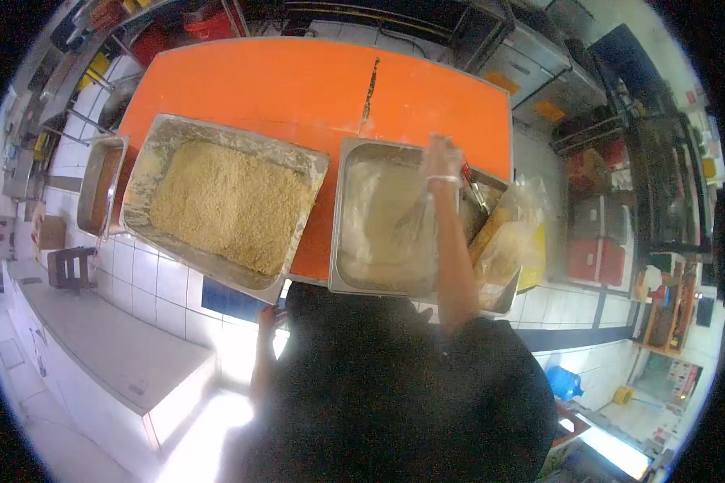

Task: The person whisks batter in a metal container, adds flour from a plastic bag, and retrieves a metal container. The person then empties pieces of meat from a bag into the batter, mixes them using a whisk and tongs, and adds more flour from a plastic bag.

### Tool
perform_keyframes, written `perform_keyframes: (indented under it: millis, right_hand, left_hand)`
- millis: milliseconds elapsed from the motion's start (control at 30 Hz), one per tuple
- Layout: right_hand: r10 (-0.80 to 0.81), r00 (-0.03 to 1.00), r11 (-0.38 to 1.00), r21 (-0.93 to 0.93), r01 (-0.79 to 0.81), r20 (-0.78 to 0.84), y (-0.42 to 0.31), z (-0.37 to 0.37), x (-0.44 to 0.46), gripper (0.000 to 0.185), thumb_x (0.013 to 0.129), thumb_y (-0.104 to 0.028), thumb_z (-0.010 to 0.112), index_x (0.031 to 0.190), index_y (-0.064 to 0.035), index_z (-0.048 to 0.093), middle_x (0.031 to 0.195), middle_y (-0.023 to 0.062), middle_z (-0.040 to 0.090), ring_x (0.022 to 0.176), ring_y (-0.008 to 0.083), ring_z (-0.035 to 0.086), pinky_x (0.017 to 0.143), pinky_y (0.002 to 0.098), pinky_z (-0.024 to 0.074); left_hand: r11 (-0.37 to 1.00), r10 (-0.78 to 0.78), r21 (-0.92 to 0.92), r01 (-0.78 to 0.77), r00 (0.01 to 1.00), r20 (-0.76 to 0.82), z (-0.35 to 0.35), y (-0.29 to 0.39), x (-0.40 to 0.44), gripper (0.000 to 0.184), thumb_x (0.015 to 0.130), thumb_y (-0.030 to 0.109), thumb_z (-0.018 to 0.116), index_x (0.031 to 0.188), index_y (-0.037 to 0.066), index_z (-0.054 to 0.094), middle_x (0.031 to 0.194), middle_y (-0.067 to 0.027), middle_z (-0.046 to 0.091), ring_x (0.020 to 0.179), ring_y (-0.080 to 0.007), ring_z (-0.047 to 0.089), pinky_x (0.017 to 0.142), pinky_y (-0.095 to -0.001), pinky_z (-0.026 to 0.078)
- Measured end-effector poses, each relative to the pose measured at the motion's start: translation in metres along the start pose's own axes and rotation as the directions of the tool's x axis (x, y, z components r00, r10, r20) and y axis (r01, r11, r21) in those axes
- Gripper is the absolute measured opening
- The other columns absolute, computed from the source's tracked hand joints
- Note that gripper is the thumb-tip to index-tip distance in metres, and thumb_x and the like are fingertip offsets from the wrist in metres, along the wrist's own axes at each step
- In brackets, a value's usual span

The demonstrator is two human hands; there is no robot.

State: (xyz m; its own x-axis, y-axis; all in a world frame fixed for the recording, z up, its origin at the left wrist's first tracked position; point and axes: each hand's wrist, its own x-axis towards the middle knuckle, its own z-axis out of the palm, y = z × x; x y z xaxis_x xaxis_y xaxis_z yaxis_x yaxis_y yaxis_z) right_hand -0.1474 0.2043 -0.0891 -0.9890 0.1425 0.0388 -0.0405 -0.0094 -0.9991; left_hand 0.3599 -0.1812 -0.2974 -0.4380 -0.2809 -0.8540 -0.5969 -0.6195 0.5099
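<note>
"What's in the containers?"

"The biggest, a metal tray (143, 173), sits toward the left end of the orange counter (274, 88), reaching its near edge, heaped with coarse, yellowish crumbs (225, 205). Just beside it, right of the counter's middle, a deep pan (336, 229) holds a pale mixture (379, 221). Past the left edge there's a narrower pan (82, 197) with something brown in it; near the right edge, a clear bag (517, 213) lies over another container."

"And your hands?"

"My right hand (443, 157), in a clear glove, is above the pan's far right corner. Blur means I can't tell whether its fingers are clamped on anything; the faint streaks (413, 213) below could be whisk wires. My left hand (269, 316) is low by the crumb tray's near right corner, and I can't tell whether it's gripping."

"The surface, the room?"

"A dark, worn crack (370, 88) runs in from the counter's far edge. Around it are a tiled floor (165, 282), a white cabinet (113, 346) on my left, and a red-and-white cooler (600, 241) and a blue jug (565, 383) on my right."

"What's hard to see?"

"My forearm covers the pan's right side, my dark shirt (395, 386) hides the counter's near edge, and the lens blackens the corners. Something red-handled (469, 175) beside my glove is partly hidden."
</note>
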Motion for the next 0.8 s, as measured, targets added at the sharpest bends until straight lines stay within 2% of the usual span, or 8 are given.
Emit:
perform_keyframes:
  millis: [167, 200, 267, 367, 467, 600, 733, 800]
  right_hand:
    - [-0.051, 0.937, 0.987, 0.127, 0.100, -0.345, -0.040, 0.015, 0.007, 0.039, 0.097, -0.048, 0.047, 0.091, -0.0115, 0.061, 0.074, 0.0020, 0.061, 0.065, 0.0203, 0.058, 0.056, 0.0363, 0.0520]
    - [-0.154, 0.960, 0.772, 0.578, 0.265, -0.235, -0.019, 0.031, 0.002, 0.032, 0.097, -0.041, 0.051, 0.100, -0.0114, 0.062, 0.081, 0.0014, 0.064, 0.066, 0.0185, 0.059, 0.055, 0.0342, 0.0503]
    - [-0.308, 0.933, 0.349, 0.890, 0.293, -0.186, 0.022, 0.032, 0.002, 0.028, 0.097, -0.035, 0.054, 0.109, -0.0113, 0.063, 0.087, 0.0008, 0.066, 0.067, 0.0166, 0.059, 0.054, 0.0320, 0.0487]
    - [-0.229, 0.867, 0.297, 0.880, -0.371, 0.443, 0.033, 0.014, -0.012, 0.038, 0.098, -0.044, 0.049, 0.115, -0.0133, 0.063, 0.096, 0.0020, 0.067, 0.076, 0.0168, 0.060, 0.061, 0.0326, 0.0501]
    - [-0.006, 0.997, 0.916, 0.399, -0.026, 0.078, 0.002, -0.012, 0.008, 0.038, 0.097, -0.045, 0.049, 0.112, -0.0128, 0.062, 0.094, 0.0026, 0.066, 0.075, 0.0165, 0.060, 0.061, 0.0321, 0.0497]
    - [-0.068, 0.960, 0.874, 0.448, 0.188, -0.271, -0.011, 0.028, 0.016, 0.039, 0.096, -0.046, 0.048, 0.109, -0.0121, 0.062, 0.091, 0.0033, 0.065, 0.075, 0.0162, 0.059, 0.061, 0.0313, 0.0491]
    - [0.026, 0.999, 0.983, 0.181, -0.020, -0.034, 0.041, 0.056, -0.010, 0.039, 0.095, -0.046, 0.048, 0.106, -0.0114, 0.062, 0.088, 0.0041, 0.064, 0.074, 0.0158, 0.059, 0.061, 0.0306, 0.0486]
    - [0.072, 0.988, 0.997, 0.004, -0.073, 0.133, 0.041, 0.027, -0.003, 0.040, 0.094, -0.047, 0.048, 0.105, -0.0110, 0.062, 0.086, 0.0045, 0.064, 0.074, 0.0156, 0.059, 0.061, 0.0302, 0.0483]
  left_hand:
    - [1.000, -0.010, -0.018, 0.012, 0.995, 0.095, -0.014, -0.015, -0.001, 0.034, 0.097, 0.031, 0.051, 0.115, 0.002, 0.051, 0.099, -0.0165, 0.063, 0.085, -0.0307, 0.067, 0.068, -0.0410, 0.058]
    - [0.996, -0.089, -0.010, 0.090, 0.993, 0.076, -0.016, -0.013, 0.001, 0.035, 0.097, 0.031, 0.051, 0.115, 0.002, 0.051, 0.099, -0.0166, 0.063, 0.085, -0.0312, 0.067, 0.067, -0.0410, 0.059]
    - [0.998, -0.042, -0.045, 0.046, 0.995, 0.096, -0.028, -0.025, 0.024, 0.035, 0.097, 0.030, 0.051, 0.116, 0.001, 0.051, 0.100, -0.0178, 0.063, 0.085, -0.0320, 0.067, 0.068, -0.0419, 0.059]
    - [1.000, -0.009, -0.022, 0.011, 0.997, 0.075, -0.020, -0.017, 0.014, 0.036, 0.097, 0.027, 0.050, 0.119, 0.000, 0.051, 0.102, -0.0205, 0.064, 0.083, -0.0336, 0.068, 0.068, -0.0439, 0.060]
    - [1.000, 0.016, 0.008, -0.017, 0.998, 0.054, -0.026, -0.008, 0.010, 0.037, 0.096, 0.025, 0.049, 0.123, -0.001, 0.051, 0.105, -0.0225, 0.065, 0.082, -0.0341, 0.069, 0.068, -0.0447, 0.060]
    - [0.990, -0.065, 0.116, 0.075, 0.994, -0.085, -0.035, -0.018, 0.012, 0.038, 0.096, 0.027, 0.051, 0.122, -0.001, 0.051, 0.105, -0.0219, 0.065, 0.082, -0.0332, 0.069, 0.067, -0.0437, 0.059]
    - [0.985, -0.074, -0.149, 0.085, 0.994, 0.079, -0.038, -0.014, 0.002, 0.035, 0.095, 0.029, 0.052, 0.118, 0.003, 0.052, 0.103, -0.0194, 0.066, 0.087, -0.0342, 0.069, 0.071, -0.0460, 0.059]
    - [0.998, -0.023, -0.059, 0.025, 0.999, 0.036, -0.026, -0.005, -0.012, 0.034, 0.095, 0.030, 0.052, 0.118, 0.004, 0.052, 0.102, -0.0186, 0.066, 0.088, -0.0343, 0.069, 0.071, -0.0459, 0.059]
